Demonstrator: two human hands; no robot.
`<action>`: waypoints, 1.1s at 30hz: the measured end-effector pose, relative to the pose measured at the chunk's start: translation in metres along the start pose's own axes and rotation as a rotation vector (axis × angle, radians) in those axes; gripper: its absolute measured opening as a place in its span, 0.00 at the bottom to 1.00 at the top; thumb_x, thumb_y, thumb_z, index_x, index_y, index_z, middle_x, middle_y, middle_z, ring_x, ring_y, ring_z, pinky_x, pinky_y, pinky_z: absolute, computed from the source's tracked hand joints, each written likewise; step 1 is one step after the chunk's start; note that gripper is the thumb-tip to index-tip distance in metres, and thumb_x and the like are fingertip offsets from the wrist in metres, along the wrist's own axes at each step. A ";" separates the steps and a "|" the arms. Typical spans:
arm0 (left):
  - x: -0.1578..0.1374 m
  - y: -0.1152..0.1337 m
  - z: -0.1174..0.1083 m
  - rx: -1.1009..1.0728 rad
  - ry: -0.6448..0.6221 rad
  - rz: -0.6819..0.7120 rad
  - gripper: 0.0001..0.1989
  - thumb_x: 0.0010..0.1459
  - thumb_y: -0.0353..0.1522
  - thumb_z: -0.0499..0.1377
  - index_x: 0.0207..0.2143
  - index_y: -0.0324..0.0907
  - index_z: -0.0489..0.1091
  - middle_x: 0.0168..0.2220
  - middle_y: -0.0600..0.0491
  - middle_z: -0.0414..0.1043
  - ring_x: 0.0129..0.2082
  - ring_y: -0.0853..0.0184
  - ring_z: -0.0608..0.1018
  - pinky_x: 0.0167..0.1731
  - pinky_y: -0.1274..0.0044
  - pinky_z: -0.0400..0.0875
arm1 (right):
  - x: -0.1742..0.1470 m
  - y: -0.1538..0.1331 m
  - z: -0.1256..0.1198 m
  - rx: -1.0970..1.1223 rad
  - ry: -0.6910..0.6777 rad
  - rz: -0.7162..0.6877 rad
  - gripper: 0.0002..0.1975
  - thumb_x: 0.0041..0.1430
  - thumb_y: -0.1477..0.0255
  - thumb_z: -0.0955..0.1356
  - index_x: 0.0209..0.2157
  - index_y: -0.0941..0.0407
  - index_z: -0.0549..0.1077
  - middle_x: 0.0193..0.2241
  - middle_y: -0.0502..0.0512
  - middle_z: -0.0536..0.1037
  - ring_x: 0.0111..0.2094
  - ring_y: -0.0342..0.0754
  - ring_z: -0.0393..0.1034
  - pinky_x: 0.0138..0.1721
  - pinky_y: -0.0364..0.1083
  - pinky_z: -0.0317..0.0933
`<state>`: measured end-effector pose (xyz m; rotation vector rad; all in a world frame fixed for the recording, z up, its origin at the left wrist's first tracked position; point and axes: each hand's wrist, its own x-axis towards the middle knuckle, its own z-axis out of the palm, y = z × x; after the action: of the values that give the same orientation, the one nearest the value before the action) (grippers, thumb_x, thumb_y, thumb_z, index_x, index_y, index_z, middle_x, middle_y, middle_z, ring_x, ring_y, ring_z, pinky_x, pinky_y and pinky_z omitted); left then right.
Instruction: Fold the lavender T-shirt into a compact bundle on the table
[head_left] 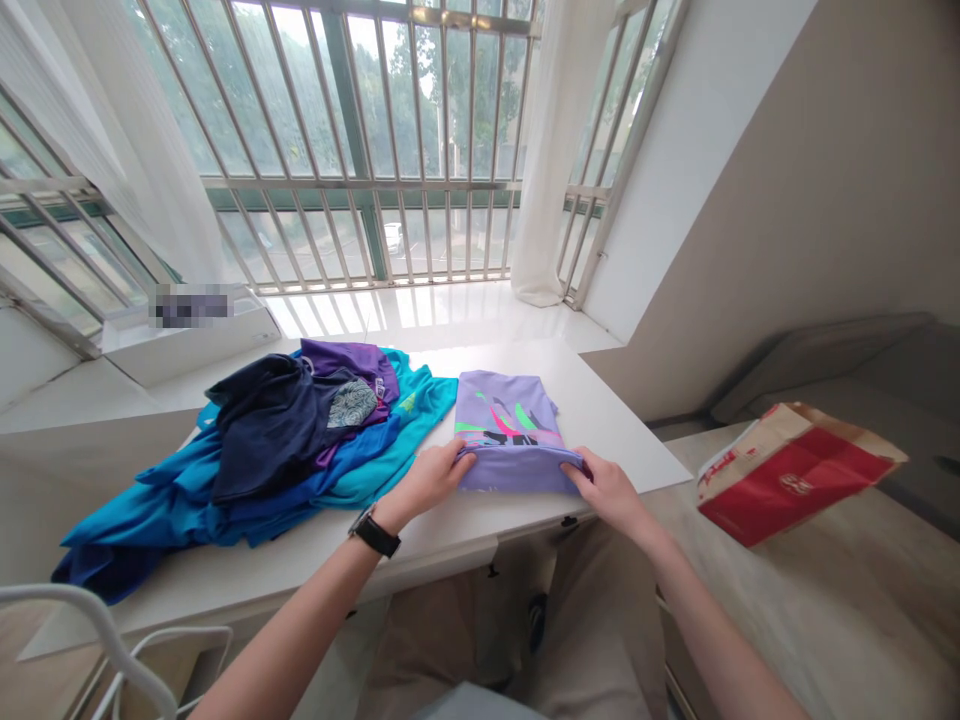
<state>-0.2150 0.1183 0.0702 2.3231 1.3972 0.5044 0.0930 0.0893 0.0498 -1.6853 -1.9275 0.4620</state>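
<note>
A lavender T-shirt point(510, 400) with a pink, green and black print lies partly folded on the white table point(615, 425) before me. Its near part is turned up into a fold that crosses the lower print. At the fold's left corner, my left hand point(431, 480) pinches the cloth between thumb and fingers; a black watch is on that wrist. My right hand point(604, 485) grips the right corner of the same fold. Just left of the shirt, a heap of clothes point(270, 430) in navy, purple, blue and teal spreads over the table.
A red and brown paper bag point(799, 480) stands on a surface to the right. A white box point(187, 335) sits on the windowsill at the back left. White curtains point(544, 150) hang by the barred window. A white curved tube point(97, 610) is at the lower left.
</note>
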 end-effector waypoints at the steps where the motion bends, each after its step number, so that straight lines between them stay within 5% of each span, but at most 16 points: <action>1: 0.007 -0.003 0.000 -0.022 0.000 -0.003 0.14 0.69 0.39 0.49 0.36 0.42 0.68 0.31 0.52 0.76 0.31 0.63 0.77 0.30 0.77 0.65 | 0.004 0.002 0.002 0.019 -0.003 0.009 0.13 0.62 0.59 0.62 0.31 0.51 0.72 0.21 0.48 0.74 0.24 0.49 0.70 0.27 0.45 0.60; 7: 0.020 -0.011 0.013 -0.005 0.071 -0.057 0.16 0.69 0.40 0.51 0.35 0.41 0.71 0.30 0.50 0.76 0.31 0.63 0.76 0.29 0.77 0.62 | 0.006 0.015 0.014 -0.032 0.069 0.060 0.15 0.61 0.57 0.65 0.25 0.52 0.68 0.20 0.48 0.73 0.22 0.47 0.67 0.25 0.44 0.57; 12: 0.020 -0.008 0.012 0.153 0.099 -0.096 0.13 0.69 0.39 0.51 0.43 0.42 0.70 0.33 0.49 0.77 0.33 0.60 0.79 0.31 0.75 0.67 | 0.003 0.009 0.012 -0.195 0.149 0.091 0.12 0.61 0.59 0.66 0.35 0.52 0.73 0.26 0.52 0.77 0.26 0.51 0.72 0.25 0.46 0.60; 16: 0.017 0.008 0.008 0.291 0.253 0.093 0.13 0.70 0.35 0.48 0.51 0.42 0.68 0.49 0.44 0.75 0.50 0.56 0.76 0.47 0.67 0.71 | -0.001 -0.016 0.018 -0.314 0.384 -0.139 0.16 0.66 0.64 0.62 0.50 0.56 0.72 0.44 0.64 0.78 0.46 0.59 0.72 0.45 0.56 0.67; 19: 0.014 0.018 0.018 0.295 0.135 0.354 0.21 0.69 0.39 0.50 0.61 0.41 0.62 0.63 0.42 0.64 0.64 0.54 0.65 0.60 0.61 0.61 | -0.007 -0.033 0.037 -0.323 0.278 -0.397 0.22 0.68 0.63 0.61 0.60 0.57 0.66 0.57 0.65 0.72 0.58 0.59 0.65 0.58 0.57 0.60; 21: 0.012 0.017 0.026 0.308 0.034 0.421 0.27 0.69 0.43 0.51 0.65 0.40 0.56 0.67 0.41 0.57 0.67 0.52 0.59 0.64 0.59 0.56 | -0.010 -0.035 0.051 -0.376 0.180 -0.452 0.28 0.68 0.60 0.61 0.64 0.58 0.62 0.62 0.66 0.67 0.62 0.60 0.61 0.60 0.58 0.58; 26: 0.010 -0.002 0.028 0.356 -0.064 0.392 0.29 0.70 0.42 0.49 0.68 0.38 0.51 0.69 0.40 0.52 0.69 0.53 0.55 0.66 0.60 0.54 | -0.016 -0.010 0.065 -0.460 0.132 -0.398 0.32 0.69 0.58 0.59 0.68 0.58 0.55 0.66 0.66 0.61 0.65 0.60 0.57 0.63 0.59 0.54; 33: -0.005 -0.009 0.015 0.396 -0.009 0.291 0.32 0.70 0.46 0.44 0.70 0.38 0.46 0.70 0.39 0.49 0.70 0.55 0.53 0.65 0.61 0.57 | -0.020 0.005 0.058 -0.477 0.171 -0.320 0.37 0.69 0.55 0.58 0.71 0.60 0.46 0.65 0.68 0.62 0.65 0.61 0.58 0.62 0.61 0.55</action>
<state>-0.2170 0.1154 0.0522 2.8661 1.2491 0.3162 0.0640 0.0759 -0.0027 -1.5724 -2.2377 -0.2776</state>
